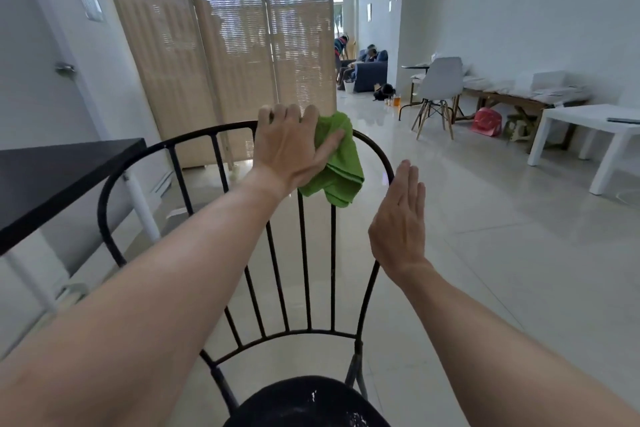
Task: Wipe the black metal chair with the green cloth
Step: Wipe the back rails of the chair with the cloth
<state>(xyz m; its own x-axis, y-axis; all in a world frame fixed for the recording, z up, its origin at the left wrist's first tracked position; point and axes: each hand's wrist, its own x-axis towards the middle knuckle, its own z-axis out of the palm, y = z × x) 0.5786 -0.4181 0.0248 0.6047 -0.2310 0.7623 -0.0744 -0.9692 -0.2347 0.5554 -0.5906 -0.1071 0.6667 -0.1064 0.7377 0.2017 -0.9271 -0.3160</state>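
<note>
The black metal chair with a curved, barred backrest [304, 253] stands directly before the person, its dark round seat at the bottom edge of the view and its arched top rail farthest from the camera. The left hand [294, 146] lies over the top rail, its fingers [291, 113] curled over the far side of the rail and its thumb pressing the crumpled green cloth [337, 166] against the rail. The cloth is draped over the rail just right of the hand, with most of it hanging down on the near side of the backrest, over the vertical bars.

The right hand [398, 222] is held up beside the right upright of the backrest, near the cloth but apart from it. Its fingers are straight and together and grasp nothing; whether its far edge touches the frame cannot be told.

To the left stands a black-topped bench with white legs [52, 180]. Behind the chair is a folding woven screen in pale wood [221, 55]. On the right, well apart on the pale tiled floor [485, 270], are a white moulded chair on wooden legs [440, 87] and a low white bench [588, 128].
</note>
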